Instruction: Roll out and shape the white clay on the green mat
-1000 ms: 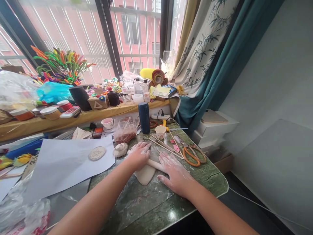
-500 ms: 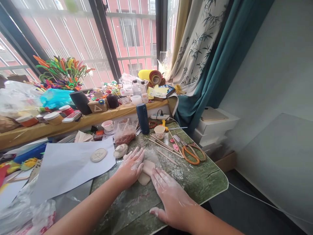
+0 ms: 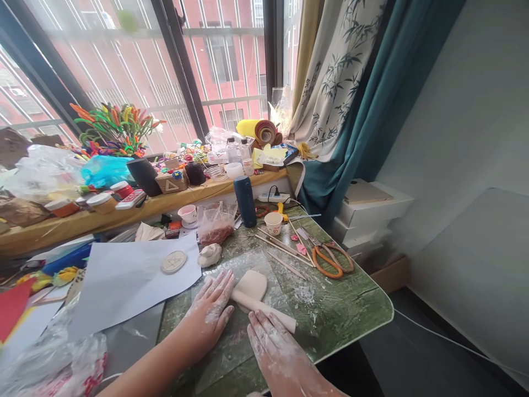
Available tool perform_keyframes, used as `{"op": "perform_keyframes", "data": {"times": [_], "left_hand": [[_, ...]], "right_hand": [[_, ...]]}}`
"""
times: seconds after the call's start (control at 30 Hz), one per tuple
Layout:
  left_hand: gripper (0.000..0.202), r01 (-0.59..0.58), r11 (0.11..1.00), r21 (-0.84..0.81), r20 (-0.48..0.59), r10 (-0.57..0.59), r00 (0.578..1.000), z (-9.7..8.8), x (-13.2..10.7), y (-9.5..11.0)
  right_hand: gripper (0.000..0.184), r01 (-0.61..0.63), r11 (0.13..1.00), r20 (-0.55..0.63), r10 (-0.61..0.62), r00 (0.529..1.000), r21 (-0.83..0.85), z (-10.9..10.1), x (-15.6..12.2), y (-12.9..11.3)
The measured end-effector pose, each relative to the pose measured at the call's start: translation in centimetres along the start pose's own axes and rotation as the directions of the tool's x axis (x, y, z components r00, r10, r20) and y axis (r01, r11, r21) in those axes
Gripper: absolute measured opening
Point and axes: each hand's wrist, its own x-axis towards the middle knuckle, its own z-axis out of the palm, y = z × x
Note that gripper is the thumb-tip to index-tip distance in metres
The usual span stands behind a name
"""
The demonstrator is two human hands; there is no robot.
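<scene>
A pale rolling pin [image 3: 270, 312] lies slantwise over the near part of a flat, rounded slab of clay [image 3: 253, 283]. The slab rests on a clear sheet [image 3: 275, 275] on the green table. My left hand [image 3: 212, 306], dusted white, lies flat with fingers stretched at the pin's left end. Also whitened and flat, my right hand [image 3: 276, 347] has its fingertips against the pin's near side, towards the right. Neither hand is wrapped round the pin. A lump of clay [image 3: 210, 255] sits beyond my left hand.
Orange-handled scissors [image 3: 333, 259], thin wooden sticks [image 3: 285, 248] and a paper cup [image 3: 273, 223] lie at the right. Left is white paper [image 3: 136, 281] bearing a round disc with a star [image 3: 173, 262]. A blue cylinder [image 3: 244, 202] and a bag of reddish-brown material [image 3: 215, 225] stand behind.
Both hands and the rolling pin have come nearer to me across the clay, uncovering the slab's far part. The view has shifted slightly.
</scene>
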Motion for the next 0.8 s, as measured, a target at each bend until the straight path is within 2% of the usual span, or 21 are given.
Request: {"op": "perform_keyframes", "data": {"times": [0.1,0.27,0.37,0.5,0.8], "left_hand": [[0.070,0.014,1.000,-0.009,0.000,-0.014,1.000,0.1,0.7,0.0],[0.064,0.031,0.998,-0.046,-0.046,-0.033,0.998,0.1,3.6,0.1],[0.060,0.054,0.998,-0.044,-0.044,-0.056,0.997,-0.1,5.3,0.2],[0.059,0.065,0.998,-0.020,-0.008,-0.065,0.998,-0.4,7.5,0.2],[0.057,0.106,0.994,0.001,0.009,-0.106,0.994,0.0,12.0,-0.5]], "right_hand": [[0.088,-0.080,0.992,0.046,0.076,0.996,0.094,-1.8,0.2,0.2],[0.075,-0.192,0.965,0.128,0.171,0.977,0.178,-5.5,1.3,2.5],[0.075,-0.232,0.952,0.175,0.199,0.964,0.197,-6.9,2.5,4.5],[0.069,-0.248,0.951,0.173,0.216,0.961,0.187,-7.5,4.1,7.0],[0.066,-0.241,0.962,0.220,0.209,0.953,0.131,-7.4,6.8,11.7]]}}
